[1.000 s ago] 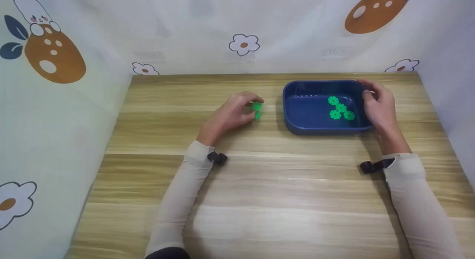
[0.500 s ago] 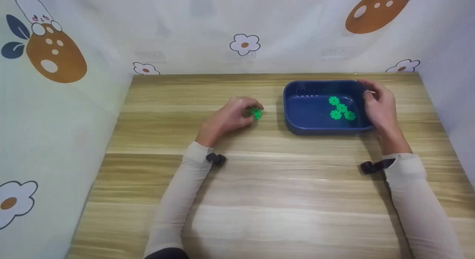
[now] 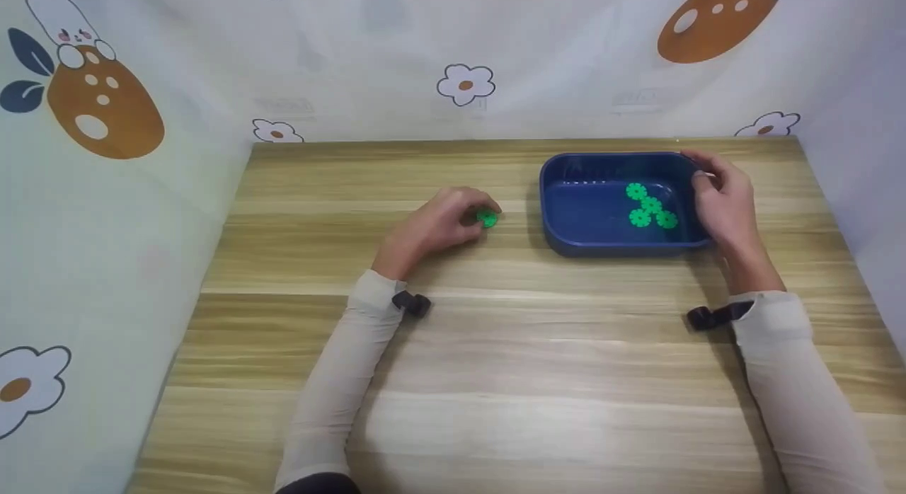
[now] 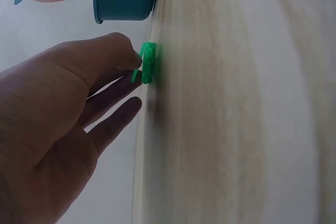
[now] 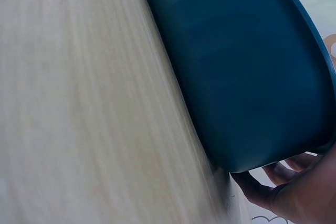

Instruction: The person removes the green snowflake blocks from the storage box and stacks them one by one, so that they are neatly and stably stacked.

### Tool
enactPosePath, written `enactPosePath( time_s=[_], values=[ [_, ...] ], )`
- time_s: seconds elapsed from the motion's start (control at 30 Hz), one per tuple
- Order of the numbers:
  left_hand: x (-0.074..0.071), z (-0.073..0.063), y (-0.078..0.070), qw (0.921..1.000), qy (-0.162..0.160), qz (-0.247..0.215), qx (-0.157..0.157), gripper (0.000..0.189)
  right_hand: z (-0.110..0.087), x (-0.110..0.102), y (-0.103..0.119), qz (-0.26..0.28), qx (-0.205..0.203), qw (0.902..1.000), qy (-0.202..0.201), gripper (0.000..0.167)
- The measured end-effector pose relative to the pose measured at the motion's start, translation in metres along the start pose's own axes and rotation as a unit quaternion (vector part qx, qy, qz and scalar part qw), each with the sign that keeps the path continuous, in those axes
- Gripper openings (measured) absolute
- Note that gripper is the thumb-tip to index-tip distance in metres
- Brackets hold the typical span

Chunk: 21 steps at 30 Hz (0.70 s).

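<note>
My left hand (image 3: pixel 446 218) is low over the table, left of a dark blue bin, with thumb and fingertips curled around green notched building discs (image 3: pixel 487 218). In the left wrist view, a thin disc (image 4: pixel 137 64) tilts at the fingertips, against a thicker green piece (image 4: pixel 149 62) lying flat at the table surface. My right hand (image 3: pixel 725 200) grips the right end of the blue bin (image 3: pixel 626 249), thumb over the rim and fingers along the outside. Several more green discs (image 3: pixel 650 206) lie grouped on the bin's floor, toward its right side.
The wood-grain table (image 3: pixel 495 352) is bounded by a patterned backdrop (image 3: pixel 368 62) behind and walls at both sides. A small black wrist device (image 3: pixel 412 304) sits on the left cuff, another black device (image 3: pixel 715 317) on the right.
My left hand's fingers have come down slightly, and the green discs, earlier apart between finger and thumb, now sit together at the table. The right hand and bin stay put.
</note>
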<state>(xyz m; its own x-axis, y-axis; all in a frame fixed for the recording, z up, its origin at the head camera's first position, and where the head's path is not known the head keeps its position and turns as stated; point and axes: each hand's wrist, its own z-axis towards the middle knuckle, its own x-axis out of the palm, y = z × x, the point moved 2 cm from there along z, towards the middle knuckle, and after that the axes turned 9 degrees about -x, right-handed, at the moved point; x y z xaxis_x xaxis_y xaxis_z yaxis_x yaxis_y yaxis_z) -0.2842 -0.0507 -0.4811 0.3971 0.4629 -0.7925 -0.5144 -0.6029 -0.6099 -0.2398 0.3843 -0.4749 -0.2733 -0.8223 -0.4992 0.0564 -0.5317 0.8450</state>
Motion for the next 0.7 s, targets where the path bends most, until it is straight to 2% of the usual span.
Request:
enactPosePath(
  time_s=[0.33,0.7],
  values=[
    [0.0009,-0.0002,0.0013,0.9998,0.014,-0.007,-0.01,0.035,-0.0002,-0.0003,0.0025,0.028,0.008,0.9996,0.005,0.045],
    [-0.0004,-0.0011,0.002,0.9994,0.022,-0.01,-0.023,0.035,0.0002,0.0017,0.0011,0.014,0.003,0.9999,-0.006,0.045]
  ],
)
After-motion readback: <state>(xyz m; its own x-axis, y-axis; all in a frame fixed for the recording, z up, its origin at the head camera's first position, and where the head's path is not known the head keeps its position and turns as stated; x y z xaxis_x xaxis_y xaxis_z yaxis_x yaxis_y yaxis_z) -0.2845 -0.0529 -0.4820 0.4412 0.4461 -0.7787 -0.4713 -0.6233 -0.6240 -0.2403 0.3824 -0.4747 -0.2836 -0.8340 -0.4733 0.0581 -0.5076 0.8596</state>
